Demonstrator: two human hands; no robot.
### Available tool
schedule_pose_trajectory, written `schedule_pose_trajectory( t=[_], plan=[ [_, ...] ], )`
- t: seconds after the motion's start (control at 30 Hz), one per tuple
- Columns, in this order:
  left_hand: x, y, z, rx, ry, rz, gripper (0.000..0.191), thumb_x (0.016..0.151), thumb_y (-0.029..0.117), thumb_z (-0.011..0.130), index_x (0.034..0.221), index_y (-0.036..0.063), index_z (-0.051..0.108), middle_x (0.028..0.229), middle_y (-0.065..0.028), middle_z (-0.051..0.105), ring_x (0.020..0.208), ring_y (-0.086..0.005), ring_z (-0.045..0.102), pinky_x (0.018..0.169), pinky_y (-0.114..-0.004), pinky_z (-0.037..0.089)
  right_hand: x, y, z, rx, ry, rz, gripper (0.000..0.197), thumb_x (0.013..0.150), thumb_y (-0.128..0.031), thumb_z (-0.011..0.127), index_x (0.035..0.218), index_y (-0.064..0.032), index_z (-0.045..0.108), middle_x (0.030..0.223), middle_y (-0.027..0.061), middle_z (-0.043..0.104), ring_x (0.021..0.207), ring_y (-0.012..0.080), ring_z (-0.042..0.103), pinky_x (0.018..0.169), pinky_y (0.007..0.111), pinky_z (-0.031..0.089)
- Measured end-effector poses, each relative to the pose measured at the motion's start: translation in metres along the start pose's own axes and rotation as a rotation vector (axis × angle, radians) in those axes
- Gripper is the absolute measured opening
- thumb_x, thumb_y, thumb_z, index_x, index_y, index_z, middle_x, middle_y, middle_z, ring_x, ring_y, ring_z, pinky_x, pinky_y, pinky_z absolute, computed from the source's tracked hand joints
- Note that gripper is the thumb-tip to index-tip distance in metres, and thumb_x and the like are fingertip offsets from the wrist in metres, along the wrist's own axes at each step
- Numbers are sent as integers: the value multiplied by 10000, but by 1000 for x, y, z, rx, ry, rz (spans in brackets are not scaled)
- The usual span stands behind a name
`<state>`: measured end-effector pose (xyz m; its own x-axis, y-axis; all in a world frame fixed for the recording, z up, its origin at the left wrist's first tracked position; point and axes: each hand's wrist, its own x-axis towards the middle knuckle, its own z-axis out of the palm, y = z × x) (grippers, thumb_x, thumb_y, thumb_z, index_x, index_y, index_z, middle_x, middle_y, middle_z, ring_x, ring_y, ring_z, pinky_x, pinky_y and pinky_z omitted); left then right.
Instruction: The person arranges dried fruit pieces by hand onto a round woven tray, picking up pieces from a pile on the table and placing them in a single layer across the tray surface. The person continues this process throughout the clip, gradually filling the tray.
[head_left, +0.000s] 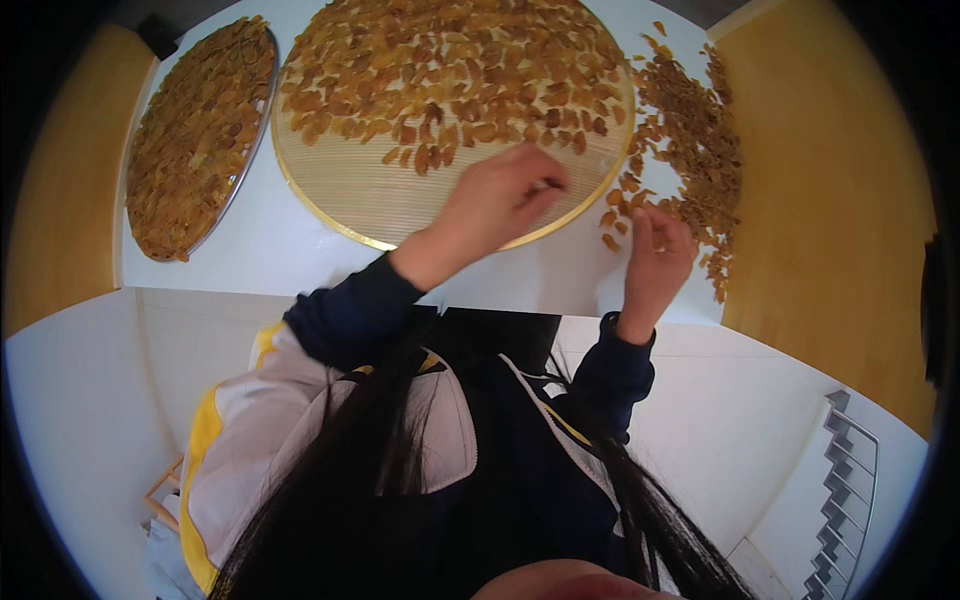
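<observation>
A large round woven tray with a yellow rim (352, 187) lies before me, its far part covered with thin amber-brown dried slices (480, 67). Over its near right part is my left hand (499, 191), fingers curled, with something dark at the fingertips that I cannot make out. My right hand (660, 255) is on the white table just right of the tray, fingers bent at the near edge of a loose heap of the same slices (697, 142). Whether it grips a slice is unclear. A few single slices (611, 241) lie left of its fingertips.
At the left stands another round tray with a metal rim (251, 161), covered with brown slices. The white table (300, 255) has wood-coloured surfaces (810, 187) on both sides. A small black object (157, 36) sits at the far left corner. A metal stair rail (874, 465) shows at lower right.
</observation>
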<state>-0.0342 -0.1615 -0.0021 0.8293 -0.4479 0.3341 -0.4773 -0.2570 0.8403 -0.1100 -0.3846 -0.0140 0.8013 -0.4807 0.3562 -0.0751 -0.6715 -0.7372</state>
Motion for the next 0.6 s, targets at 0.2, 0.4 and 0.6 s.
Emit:
schedule_pose_trajectory(
  t=[0.2, 0.4, 0.6],
  plan=[
    [-57, -28, -96, 181, 236, -290, 150, 938, 49, 719, 1085, 35, 695, 965, -50, 693, 812, -150, 659, 730, -276, 540, -22, -54, 74, -12, -102, -189, 63, 853, -150, 796, 910, -124, 792, 858, 24, 660, 964, 268, 536, 888, 392, 397],
    [-70, -56, -128, 337, 315, -226, 105, 919, 54, 723, 1022, 46, 704, 991, -67, 677, 775, -238, 672, 684, -338, 542, -33, -89, 122, -11, -230, -166, 66, 870, -180, 771, 918, -143, 798, 916, -3, 662, 1010, 266, 516, 911, 410, 369],
    [-70, -69, -129, 337, 301, -234, 78, 906, 57, 730, 983, 71, 732, 1009, -52, 657, 823, -257, 663, 704, -345, 541, -39, -97, 136, -117, -218, -182, 51, 864, -196, 776, 897, -162, 796, 913, -17, 649, 1027, 257, 512, 926, 417, 349]
  ],
)
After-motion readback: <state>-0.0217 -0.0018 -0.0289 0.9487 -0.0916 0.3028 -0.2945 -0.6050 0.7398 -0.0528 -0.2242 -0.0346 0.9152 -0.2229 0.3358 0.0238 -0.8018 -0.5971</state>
